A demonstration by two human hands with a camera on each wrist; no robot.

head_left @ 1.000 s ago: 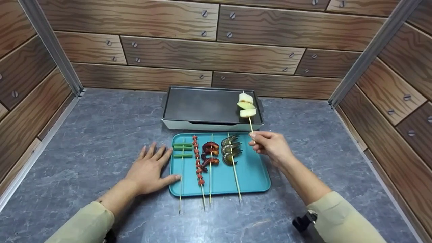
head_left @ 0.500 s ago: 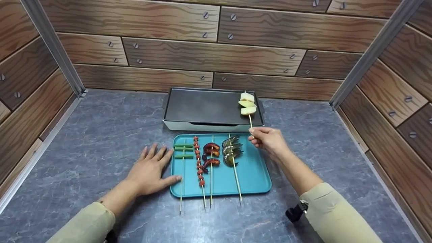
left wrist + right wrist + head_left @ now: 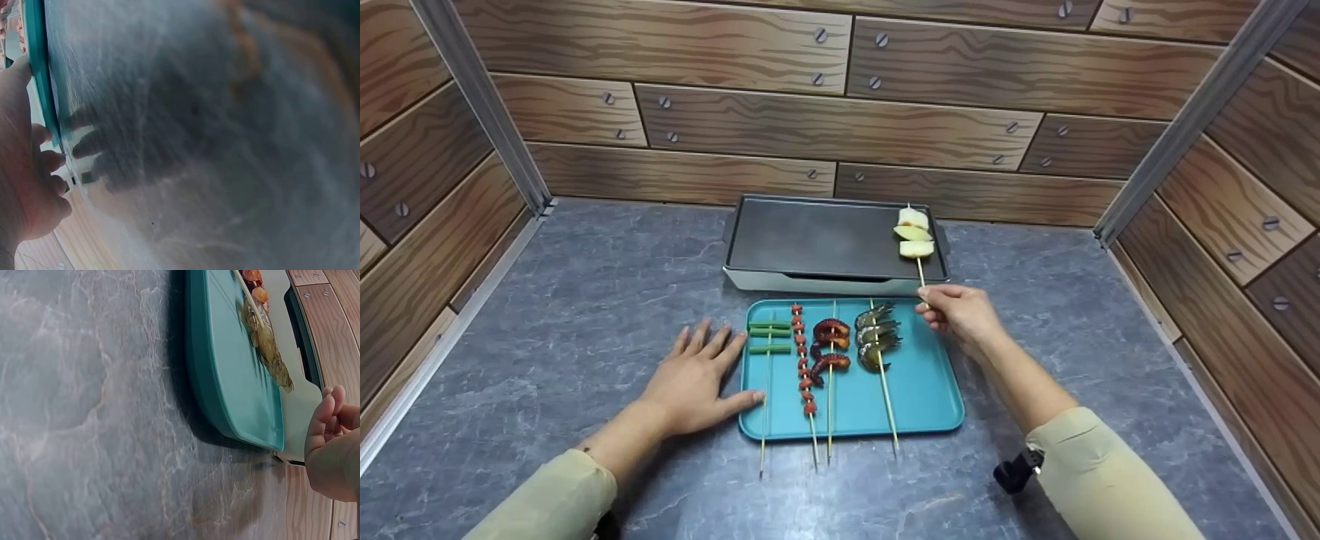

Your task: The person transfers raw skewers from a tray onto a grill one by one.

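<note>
My right hand [image 3: 962, 313] pinches the lower stick of a skewer with pale chunks [image 3: 916, 248], perhaps vegetable or fruit. Those chunks are over the right end of a dark griddle [image 3: 817, 236]; whether they touch it I cannot tell. Fingers spread, my left hand [image 3: 694, 382] rests at the left edge of a teal tray [image 3: 924, 390], its thumb over the rim. On the tray lie a green-stick skewer [image 3: 769, 349], a red-bead skewer [image 3: 802, 360], an octopus-tentacle skewer [image 3: 831, 361] and a shrimp skewer [image 3: 876, 337]. The right wrist view shows the shrimp [image 3: 267, 346] near my curled fingers.
The griddle stands right behind the tray on a grey marbled table [image 3: 607, 277]. Wood-patterned walls [image 3: 750, 112] enclose the back and both sides. Several skewer sticks stick out past the tray's front edge.
The skewer in my right hand has shifted very slightly over the griddle's right end, and the right forearm has drawn in a little. My left hand stays at the tray edge.
</note>
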